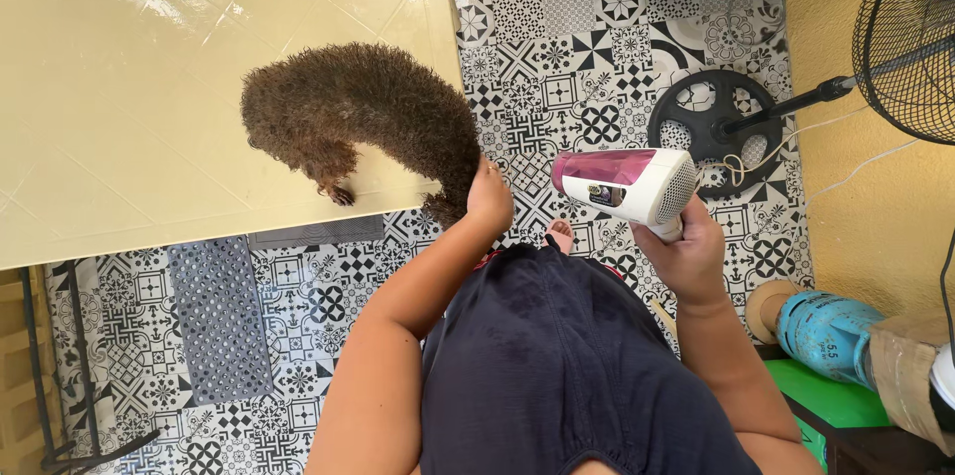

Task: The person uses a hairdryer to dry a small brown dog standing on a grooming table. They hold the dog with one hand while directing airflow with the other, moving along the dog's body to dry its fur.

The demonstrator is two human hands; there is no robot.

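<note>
Right hand (686, 256) clenched around hair dryer (627, 185) handle

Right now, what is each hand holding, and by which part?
The right hand grips a white and pink hair dryer by its handle. The left hand rests on the brown curly dog's rear end.

One curly brown dog (363, 117), one hair dryer (627, 187), one standing fan (905, 32), two hands (489, 198).

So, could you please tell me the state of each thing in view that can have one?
Curly brown dog: standing on the cream table.
White and pink hair dryer: held, nozzle toward the dog.
Left hand: on the dog's rear.
Right hand: gripping the dryer.
Black standing fan: upright.
</note>
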